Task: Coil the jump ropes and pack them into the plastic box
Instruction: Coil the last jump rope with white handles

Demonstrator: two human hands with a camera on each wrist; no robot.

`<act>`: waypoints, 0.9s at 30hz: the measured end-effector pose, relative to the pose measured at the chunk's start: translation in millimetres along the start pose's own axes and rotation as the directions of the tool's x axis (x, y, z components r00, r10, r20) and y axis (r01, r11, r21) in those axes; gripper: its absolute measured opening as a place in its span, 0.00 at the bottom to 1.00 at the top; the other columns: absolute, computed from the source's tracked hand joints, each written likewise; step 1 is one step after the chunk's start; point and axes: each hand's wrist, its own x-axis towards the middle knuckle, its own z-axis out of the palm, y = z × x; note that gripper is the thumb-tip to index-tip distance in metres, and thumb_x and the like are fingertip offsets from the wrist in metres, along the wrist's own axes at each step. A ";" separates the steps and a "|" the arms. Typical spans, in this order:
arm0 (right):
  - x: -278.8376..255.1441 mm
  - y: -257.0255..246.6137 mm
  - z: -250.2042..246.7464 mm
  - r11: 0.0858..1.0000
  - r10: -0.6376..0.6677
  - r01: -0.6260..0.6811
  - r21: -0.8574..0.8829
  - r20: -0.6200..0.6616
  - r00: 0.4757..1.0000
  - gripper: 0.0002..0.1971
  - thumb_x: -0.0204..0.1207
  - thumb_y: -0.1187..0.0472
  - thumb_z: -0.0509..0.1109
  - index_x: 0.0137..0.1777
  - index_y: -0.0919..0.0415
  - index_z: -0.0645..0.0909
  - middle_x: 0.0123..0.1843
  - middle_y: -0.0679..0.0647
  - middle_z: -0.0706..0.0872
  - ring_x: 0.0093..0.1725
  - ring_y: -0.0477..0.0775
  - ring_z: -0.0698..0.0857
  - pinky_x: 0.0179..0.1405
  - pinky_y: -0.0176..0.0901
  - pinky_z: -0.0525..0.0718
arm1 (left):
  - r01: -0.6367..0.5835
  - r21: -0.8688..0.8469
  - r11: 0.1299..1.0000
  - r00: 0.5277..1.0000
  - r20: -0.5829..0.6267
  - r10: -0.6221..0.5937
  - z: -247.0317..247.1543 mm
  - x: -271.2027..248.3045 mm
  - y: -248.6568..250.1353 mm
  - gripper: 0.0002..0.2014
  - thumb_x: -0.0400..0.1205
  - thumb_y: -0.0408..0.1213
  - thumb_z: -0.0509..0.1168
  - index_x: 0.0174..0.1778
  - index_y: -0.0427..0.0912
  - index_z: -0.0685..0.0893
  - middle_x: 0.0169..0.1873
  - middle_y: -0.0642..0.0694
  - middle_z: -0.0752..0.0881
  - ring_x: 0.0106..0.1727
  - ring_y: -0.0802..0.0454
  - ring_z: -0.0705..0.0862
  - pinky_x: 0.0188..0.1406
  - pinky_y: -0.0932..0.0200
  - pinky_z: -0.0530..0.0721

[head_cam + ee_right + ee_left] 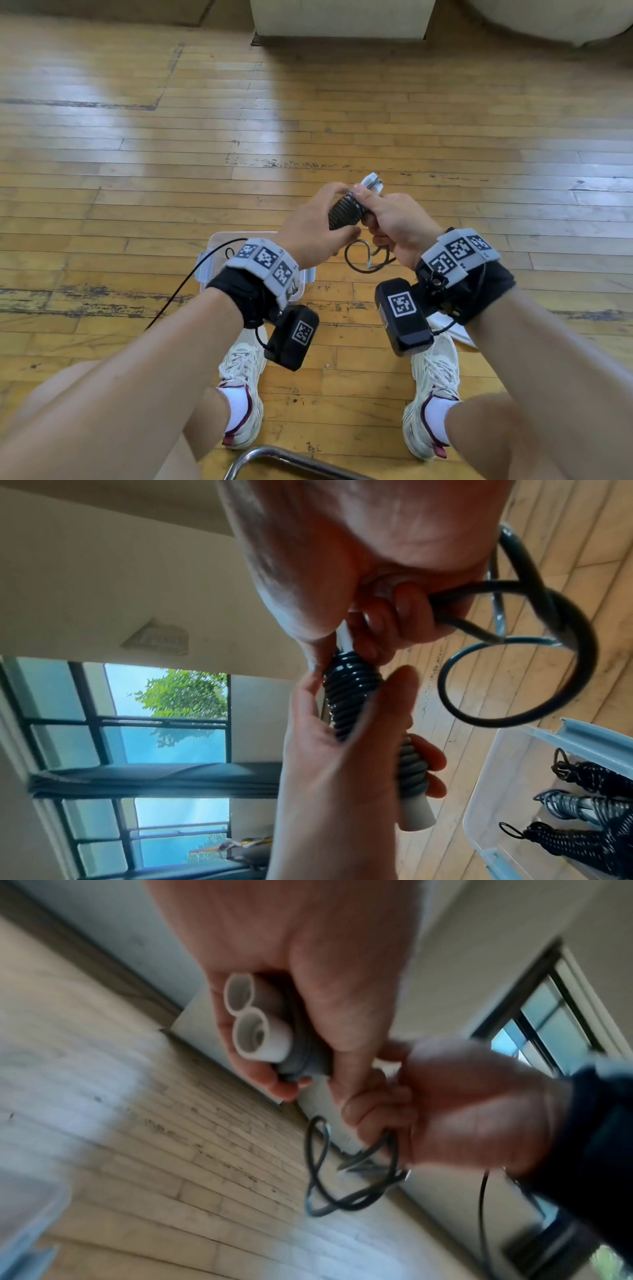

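A: Floor? Worn yellow wood planks (342, 113), scuffed dark in streaks, pale glare patches.

B: Cream wall (85, 574); dark-framed windows (137, 715), green tree (185, 693) outside. Chrome tube (274, 459) nearest.

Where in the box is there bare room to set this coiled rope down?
In the plastic box, three coiled ropes crowd the side away from the hands. Bare bottom lies between them and the wall nearest the wrapped rope.

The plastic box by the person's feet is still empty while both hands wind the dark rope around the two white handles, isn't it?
Not empty. The right wrist view shows the plastic box already holding coiled rope bundles. The rest holds: the left hand and right hand are winding the dark rope around the white handles.
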 end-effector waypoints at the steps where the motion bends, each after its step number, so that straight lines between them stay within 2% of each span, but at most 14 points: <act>1: 0.3 0.4 -2.2 0.999 0.002 -0.003 0.035 0.016 1.000 0.16 0.85 0.48 0.68 0.45 0.62 0.79 0.30 0.50 0.74 0.23 0.44 0.68 0.21 0.34 0.67 | 0.066 -0.145 0.987 0.997 0.059 -0.058 -1.3 -0.5 0.8 0.26 0.80 0.37 0.74 0.72 0.52 0.71 0.50 0.41 0.86 0.34 0.48 0.89 0.32 0.51 0.90; 3: 0.4 0.4 -5.4 0.994 -0.001 -0.005 0.111 0.054 0.999 0.13 0.86 0.52 0.67 0.52 0.64 0.80 0.29 0.48 0.73 0.22 0.42 0.67 0.20 0.33 0.65 | 0.159 -0.338 0.927 0.983 0.139 -0.118 -3.4 -2.3 1.8 0.28 0.81 0.33 0.73 0.75 0.52 0.71 0.50 0.40 0.85 0.32 0.47 0.88 0.30 0.50 0.90; 4: 0.1 0.3 -6.0 0.990 -0.004 -0.006 0.138 0.073 0.997 0.13 0.86 0.52 0.67 0.54 0.64 0.81 0.28 0.47 0.73 0.23 0.42 0.66 0.20 0.33 0.65 | 0.171 -0.375 0.911 0.981 0.155 -0.120 -4.4 -2.9 1.5 0.29 0.82 0.33 0.73 0.76 0.53 0.70 0.49 0.40 0.85 0.32 0.46 0.87 0.28 0.50 0.89; 8: -2.5 0.6 -6.7 0.987 0.006 -0.030 0.160 0.148 0.989 0.11 0.85 0.53 0.68 0.52 0.62 0.82 0.28 0.46 0.73 0.25 0.43 0.65 0.23 0.33 0.63 | 0.122 -0.306 0.944 0.988 0.130 -0.085 -6.1 -2.6 1.7 0.31 0.83 0.32 0.71 0.78 0.55 0.66 0.48 0.39 0.83 0.29 0.45 0.84 0.21 0.55 0.83; 11: -4.9 4.5 -7.6 0.991 0.031 -0.057 0.125 0.200 0.979 0.13 0.85 0.51 0.68 0.47 0.61 0.82 0.30 0.48 0.74 0.26 0.44 0.65 0.23 0.33 0.64 | 0.111 -0.201 0.973 0.989 0.123 -0.087 -4.1 -3.3 0.5 0.25 0.83 0.34 0.71 0.71 0.54 0.68 0.46 0.40 0.84 0.30 0.45 0.84 0.24 0.49 0.85; 15: -7.0 9.1 1.1 0.994 0.050 -0.068 0.084 0.194 0.980 0.17 0.88 0.51 0.63 0.39 0.59 0.77 0.30 0.49 0.74 0.26 0.45 0.66 0.23 0.34 0.67 | 0.097 -0.034 0.995 0.993 0.076 -0.094 -3.8 -2.9 -5.2 0.21 0.83 0.35 0.70 0.66 0.52 0.68 0.42 0.45 0.83 0.30 0.49 0.84 0.22 0.58 0.82; 17: -7.6 6.6 5.5 0.997 0.057 -0.065 0.044 0.157 0.986 0.16 0.90 0.52 0.59 0.43 0.61 0.77 0.31 0.51 0.75 0.26 0.44 0.67 0.25 0.34 0.67 | 0.019 0.142 0.990 0.999 0.026 -0.023 -0.7 -2.6 -6.9 0.21 0.83 0.37 0.69 0.68 0.51 0.67 0.41 0.47 0.83 0.34 0.48 0.85 0.27 0.57 0.81; 20: -5.2 0.3 9.4 0.994 0.096 -0.091 -0.064 0.080 0.992 0.14 0.91 0.54 0.57 0.53 0.64 0.78 0.35 0.53 0.80 0.27 0.44 0.71 0.25 0.33 0.69 | -0.039 0.378 0.925 0.999 -0.017 0.049 5.7 -2.1 -11.1 0.22 0.84 0.39 0.66 0.71 0.52 0.66 0.47 0.44 0.85 0.43 0.41 0.85 0.39 0.46 0.84; 21: -4.5 -1.5 9.6 0.990 0.112 -0.105 -0.092 0.069 0.991 0.13 0.91 0.56 0.57 0.54 0.65 0.79 0.36 0.53 0.81 0.26 0.44 0.71 0.23 0.33 0.70 | -0.039 0.439 0.898 0.998 -0.028 0.057 7.6 -1.3 -12.2 0.23 0.84 0.40 0.66 0.71 0.52 0.65 0.49 0.44 0.86 0.45 0.40 0.85 0.40 0.46 0.84; 25: -3.3 -6.4 5.9 0.969 0.145 -0.120 -0.215 0.109 0.983 0.08 0.86 0.72 0.60 0.50 0.70 0.81 0.37 0.57 0.83 0.23 0.42 0.73 0.19 0.30 0.71 | 0.010 0.561 0.827 0.995 -0.090 0.049 10.7 -0.5 -12.2 0.22 0.84 0.40 0.65 0.71 0.54 0.63 0.51 0.45 0.84 0.45 0.40 0.84 0.37 0.50 0.76; 27: -2.2 -8.6 3.5 0.972 0.154 -0.133 -0.196 0.095 0.984 0.08 0.85 0.73 0.60 0.52 0.73 0.82 0.38 0.57 0.84 0.23 0.42 0.74 0.19 0.29 0.71 | 0.036 0.603 0.797 0.992 -0.116 0.043 12.3 -0.8 -12.6 0.21 0.85 0.39 0.64 0.71 0.53 0.64 0.51 0.46 0.83 0.42 0.40 0.83 0.35 0.50 0.74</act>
